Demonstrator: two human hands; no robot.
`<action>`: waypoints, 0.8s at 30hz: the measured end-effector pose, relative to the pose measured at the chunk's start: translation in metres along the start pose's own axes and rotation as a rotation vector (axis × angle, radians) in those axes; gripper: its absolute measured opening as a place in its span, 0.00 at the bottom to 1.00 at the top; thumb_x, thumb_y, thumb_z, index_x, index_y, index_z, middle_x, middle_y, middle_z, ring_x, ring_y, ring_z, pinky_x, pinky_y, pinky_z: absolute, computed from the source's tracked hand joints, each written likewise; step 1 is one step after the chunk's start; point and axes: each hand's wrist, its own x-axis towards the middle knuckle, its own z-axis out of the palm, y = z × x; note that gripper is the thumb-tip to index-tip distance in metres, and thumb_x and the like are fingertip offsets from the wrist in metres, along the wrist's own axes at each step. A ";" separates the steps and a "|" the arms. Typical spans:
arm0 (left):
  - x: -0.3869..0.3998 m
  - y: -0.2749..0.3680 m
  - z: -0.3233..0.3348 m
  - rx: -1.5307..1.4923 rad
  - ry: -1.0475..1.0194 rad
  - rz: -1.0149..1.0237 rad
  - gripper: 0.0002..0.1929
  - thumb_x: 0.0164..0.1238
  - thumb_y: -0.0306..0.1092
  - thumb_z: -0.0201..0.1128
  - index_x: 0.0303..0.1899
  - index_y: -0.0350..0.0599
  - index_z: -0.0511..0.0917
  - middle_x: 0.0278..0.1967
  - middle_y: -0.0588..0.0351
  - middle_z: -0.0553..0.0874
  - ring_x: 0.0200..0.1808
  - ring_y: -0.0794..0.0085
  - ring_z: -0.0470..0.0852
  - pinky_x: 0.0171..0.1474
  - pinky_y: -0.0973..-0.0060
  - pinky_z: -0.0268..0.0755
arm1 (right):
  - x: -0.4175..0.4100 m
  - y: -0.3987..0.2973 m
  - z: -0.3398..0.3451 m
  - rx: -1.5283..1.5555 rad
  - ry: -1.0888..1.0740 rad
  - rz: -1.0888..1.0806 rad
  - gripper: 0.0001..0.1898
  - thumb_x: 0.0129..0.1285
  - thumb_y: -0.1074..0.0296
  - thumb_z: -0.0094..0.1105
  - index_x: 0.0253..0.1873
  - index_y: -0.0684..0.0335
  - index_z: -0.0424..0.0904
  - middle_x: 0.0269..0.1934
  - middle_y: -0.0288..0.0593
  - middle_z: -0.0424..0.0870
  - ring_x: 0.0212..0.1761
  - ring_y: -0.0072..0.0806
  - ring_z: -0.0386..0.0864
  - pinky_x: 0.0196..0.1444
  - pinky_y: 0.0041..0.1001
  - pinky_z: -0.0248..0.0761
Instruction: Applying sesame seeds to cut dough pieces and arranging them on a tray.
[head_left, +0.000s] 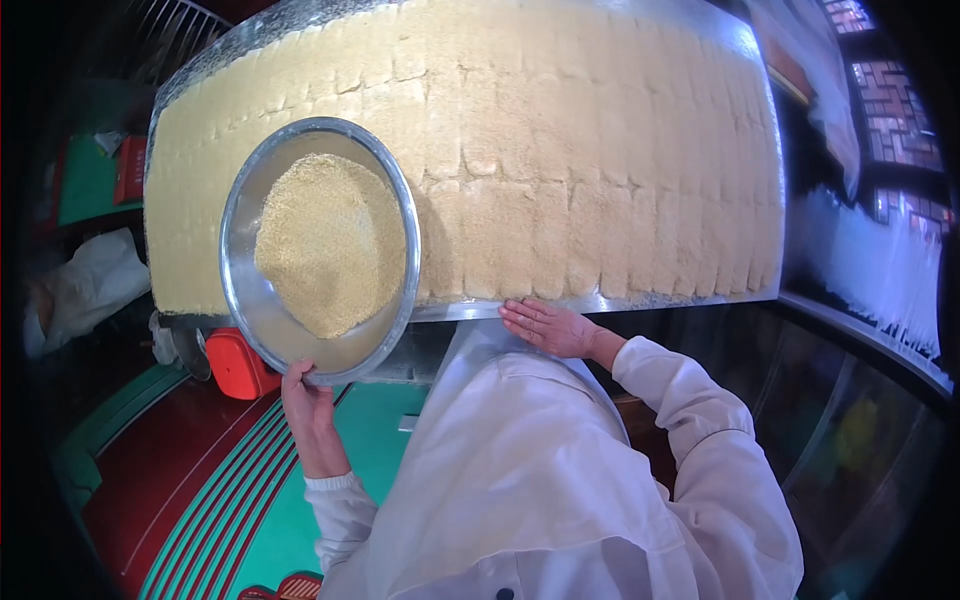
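Observation:
My left hand (309, 409) grips the near rim of a wide metal bowl (244, 277). Tan, crumbly powder (330, 240) fills much of the bowl, which overlaps the front left edge of a metal-topped table (465, 310). Rows of flat, elongated pieces (540, 150) coated in the same coloured powder cover the tabletop, pressed close side by side. My right hand (551, 328) lies flat with fingers together at the table's front edge, holding nothing. Whether its fingertips touch the powdered pieces, I cannot tell.
A red plastic container (238, 365) stands below the bowl at the left. Green and dark red flooring (375, 442) runs beneath. Another person's white sleeve (105, 274) shows at the far left, near a red box (130, 169). Lattice windows (896, 112) and translucent sheeting (870, 262) are at the right.

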 end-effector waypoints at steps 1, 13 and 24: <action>0.004 0.000 0.005 0.007 -0.009 0.015 0.14 0.57 0.21 0.61 0.47 0.36 0.78 0.43 0.55 0.84 0.47 0.68 0.84 0.56 0.67 0.77 | -0.003 -0.003 -0.003 -0.003 -0.010 0.012 0.28 0.72 0.65 0.41 0.74 0.68 0.55 0.78 0.50 0.51 0.81 0.37 0.48 0.81 0.37 0.42; -0.029 -0.020 0.060 0.063 -0.073 0.060 0.12 0.57 0.22 0.62 0.44 0.39 0.78 0.41 0.57 0.84 0.45 0.68 0.84 0.53 0.67 0.78 | -0.092 0.012 -0.005 0.081 0.037 0.022 0.29 0.71 0.67 0.41 0.75 0.67 0.54 0.78 0.50 0.52 0.80 0.38 0.51 0.80 0.37 0.47; -0.113 -0.115 0.132 0.039 -0.117 0.086 0.20 0.57 0.21 0.61 0.54 0.37 0.75 0.49 0.55 0.84 0.49 0.67 0.84 0.57 0.65 0.77 | -0.261 0.069 -0.029 0.092 0.108 -0.018 0.28 0.70 0.70 0.42 0.74 0.68 0.56 0.76 0.51 0.57 0.78 0.41 0.56 0.79 0.38 0.52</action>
